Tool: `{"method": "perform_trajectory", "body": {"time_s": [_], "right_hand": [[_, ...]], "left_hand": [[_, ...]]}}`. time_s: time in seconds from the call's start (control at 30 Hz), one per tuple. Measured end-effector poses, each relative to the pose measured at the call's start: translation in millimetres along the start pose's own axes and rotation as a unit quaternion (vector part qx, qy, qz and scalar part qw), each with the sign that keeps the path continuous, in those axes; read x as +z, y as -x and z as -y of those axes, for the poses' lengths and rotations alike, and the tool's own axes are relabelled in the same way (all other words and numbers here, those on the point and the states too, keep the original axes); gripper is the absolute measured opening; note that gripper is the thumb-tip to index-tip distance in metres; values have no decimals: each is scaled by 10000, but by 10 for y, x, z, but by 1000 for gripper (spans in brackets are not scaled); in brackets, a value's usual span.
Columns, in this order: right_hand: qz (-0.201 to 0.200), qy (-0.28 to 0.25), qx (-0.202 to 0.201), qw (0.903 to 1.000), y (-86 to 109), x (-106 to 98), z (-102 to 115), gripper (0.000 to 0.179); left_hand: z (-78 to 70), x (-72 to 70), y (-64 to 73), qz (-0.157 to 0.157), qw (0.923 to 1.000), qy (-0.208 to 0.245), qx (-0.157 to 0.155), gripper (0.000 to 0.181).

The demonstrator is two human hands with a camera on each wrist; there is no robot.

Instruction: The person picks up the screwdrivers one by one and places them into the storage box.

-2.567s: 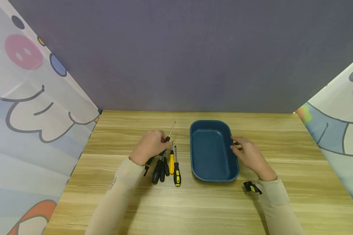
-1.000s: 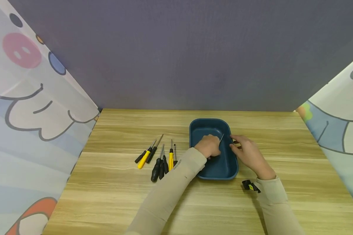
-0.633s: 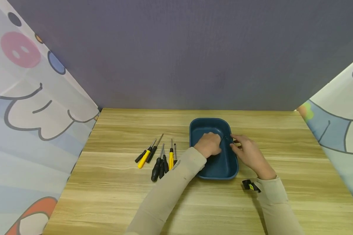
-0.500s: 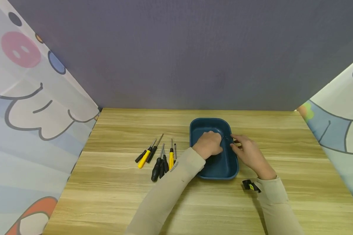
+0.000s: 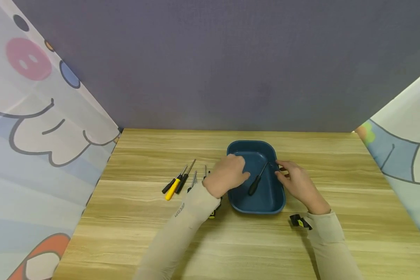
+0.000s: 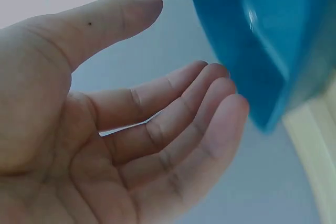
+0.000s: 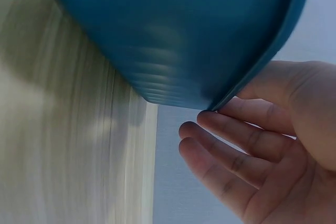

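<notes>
Screwdriver (image 5: 255, 184): in your tray (image 5: 267, 197); probably light, rigid, best gripped by the handle.
Left hand (image 5: 227, 174): you hold nothing, loosely spread.
Right hand (image 5: 298, 186): you pinch the tray's right rim.

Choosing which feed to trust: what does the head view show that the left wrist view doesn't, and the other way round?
Head view only: the yellow-handled screwdriver and two black-handled tools beside it, left of the tray.

Left wrist view only: the palm side of the left hand, fingers loosely bent, holding nothing.

Both: the left hand and the tray. A dark shape in the wrist view's tray is too cut off to identify.
</notes>
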State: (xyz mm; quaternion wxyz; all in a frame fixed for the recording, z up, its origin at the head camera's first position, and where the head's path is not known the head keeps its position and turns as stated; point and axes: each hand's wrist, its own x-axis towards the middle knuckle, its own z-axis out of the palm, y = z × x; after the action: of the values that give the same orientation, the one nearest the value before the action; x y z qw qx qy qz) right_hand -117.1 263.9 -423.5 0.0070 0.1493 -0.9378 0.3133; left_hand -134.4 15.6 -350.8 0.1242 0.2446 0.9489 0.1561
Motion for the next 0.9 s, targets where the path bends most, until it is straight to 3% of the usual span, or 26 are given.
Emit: {"method": "perform_trajectory", "body": {"time_s": [0.13, 0.4, 0.67, 0.9], "right_hand": [[66, -16, -22, 10000, -10, -8, 17, 42], [81, -12, 17, 10000, 4, -22, 31, 42], [103, 17, 50, 9999, 4, -18, 29, 43], [88, 51, 41, 9999, 5, -13, 26, 43]], "left_hand": [[171, -94, 209, -145, 9996, -67, -220, 25], [543, -159, 596, -802, 9958, -143, -415, 21], [728, -32, 873, -1251, 9905, -226, -521, 19], [764, 134, 963, -1138, 9914, -46, -653, 19]]}}
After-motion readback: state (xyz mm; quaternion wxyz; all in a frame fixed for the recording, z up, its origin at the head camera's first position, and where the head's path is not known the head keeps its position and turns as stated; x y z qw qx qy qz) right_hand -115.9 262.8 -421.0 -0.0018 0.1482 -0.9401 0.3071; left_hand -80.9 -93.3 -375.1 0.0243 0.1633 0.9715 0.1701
